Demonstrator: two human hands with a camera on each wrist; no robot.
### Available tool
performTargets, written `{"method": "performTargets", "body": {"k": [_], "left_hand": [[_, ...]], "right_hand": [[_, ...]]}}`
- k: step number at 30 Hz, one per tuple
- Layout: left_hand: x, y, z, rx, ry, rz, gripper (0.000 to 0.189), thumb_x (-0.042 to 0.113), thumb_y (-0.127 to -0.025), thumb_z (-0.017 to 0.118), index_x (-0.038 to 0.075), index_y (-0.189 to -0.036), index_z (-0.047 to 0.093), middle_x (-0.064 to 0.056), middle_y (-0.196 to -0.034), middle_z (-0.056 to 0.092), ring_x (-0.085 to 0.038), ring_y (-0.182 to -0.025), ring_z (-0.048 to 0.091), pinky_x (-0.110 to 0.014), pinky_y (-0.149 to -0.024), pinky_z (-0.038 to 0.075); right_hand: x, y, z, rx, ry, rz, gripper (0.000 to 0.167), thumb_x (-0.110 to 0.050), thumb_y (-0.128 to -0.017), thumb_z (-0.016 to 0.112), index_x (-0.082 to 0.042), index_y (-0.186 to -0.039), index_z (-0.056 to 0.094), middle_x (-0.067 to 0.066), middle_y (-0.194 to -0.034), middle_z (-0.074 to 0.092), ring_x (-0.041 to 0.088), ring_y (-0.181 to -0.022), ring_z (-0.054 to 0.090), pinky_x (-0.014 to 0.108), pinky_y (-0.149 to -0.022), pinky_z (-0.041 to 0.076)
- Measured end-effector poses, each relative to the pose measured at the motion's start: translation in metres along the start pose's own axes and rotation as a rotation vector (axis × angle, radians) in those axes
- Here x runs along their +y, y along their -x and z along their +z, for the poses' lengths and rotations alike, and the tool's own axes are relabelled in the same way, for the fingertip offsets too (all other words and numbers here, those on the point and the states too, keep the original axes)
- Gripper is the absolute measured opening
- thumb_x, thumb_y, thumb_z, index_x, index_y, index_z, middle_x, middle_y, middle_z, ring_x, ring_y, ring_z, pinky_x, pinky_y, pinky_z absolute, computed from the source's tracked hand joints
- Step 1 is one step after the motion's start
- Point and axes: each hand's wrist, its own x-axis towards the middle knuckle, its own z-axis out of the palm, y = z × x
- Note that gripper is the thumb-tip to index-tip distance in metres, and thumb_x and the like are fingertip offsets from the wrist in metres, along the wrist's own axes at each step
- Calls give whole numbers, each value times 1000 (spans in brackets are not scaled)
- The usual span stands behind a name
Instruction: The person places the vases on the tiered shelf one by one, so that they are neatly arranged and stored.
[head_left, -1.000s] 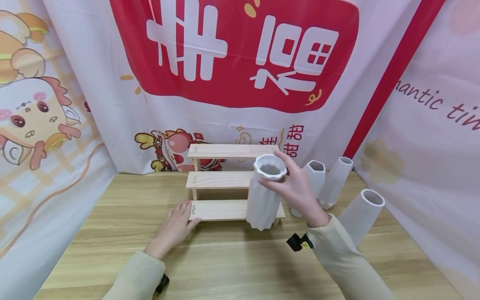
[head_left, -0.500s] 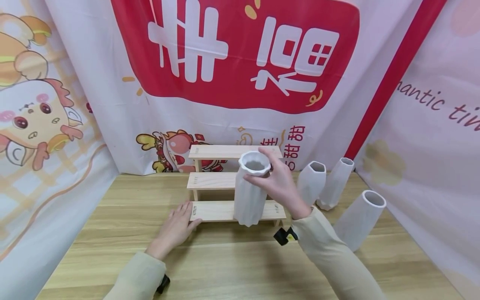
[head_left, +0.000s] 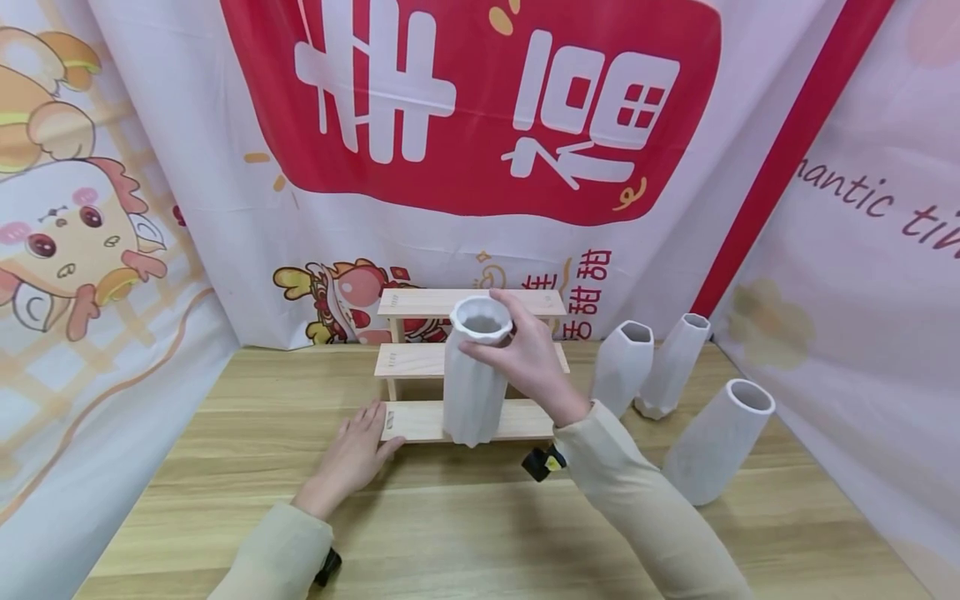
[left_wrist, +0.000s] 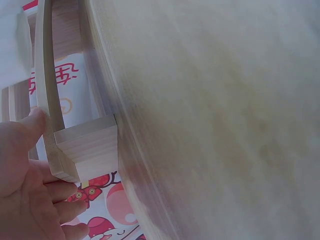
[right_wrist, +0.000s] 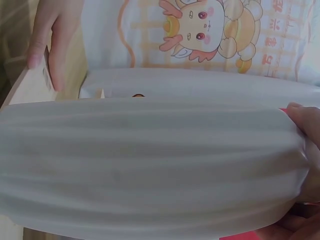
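A white fluted vase with a scalloped rim hangs upright over a three-step wooden stand, overlapping the lower two steps in the head view. My right hand grips it by the rim, thumb across the near side, fingers behind. The vase body fills the middle of the right wrist view. My left hand holds the left end of the bottom step. In the left wrist view, the left thumb lies against the board and the fingers pass its end.
To the right on the wooden table stand a vase with an angular mouth, a slim faceted vase and a round-mouthed vase beside the right forearm. Printed cloth walls enclose the back and sides.
My right hand has carried the fluted vase left, from the stand's right end to near its middle. The left hand stays on the bottom step's left end.
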Motion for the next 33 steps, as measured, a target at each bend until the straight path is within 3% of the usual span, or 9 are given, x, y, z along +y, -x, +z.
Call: {"method": "performTargets", "body": {"k": [19, 33], "left_hand": [[4, 0, -6, -16, -2, -4, 68, 36, -96, 47, -14, -138, 25, -29, -143, 23, -45, -130, 21, -57, -105, 15], [0, -1, -1, -17, -1, -4, 69, 38, -96, 47, -13, -138, 27, -28, -143, 23, -45, -130, 21, -58, -104, 16]], "right_hand": [[-6, -10, 35, -16, -34, -33, 76, -23, -69, 82, -2, -132, 45, 9, -115, 59, 15, -98, 56, 30, -82, 48], [-3, -13, 48, -5, -24, -70, 75, -21, -68, 83, -1, -131, 46, 10, -114, 59, 17, -98, 56, 29, -82, 47]]}}
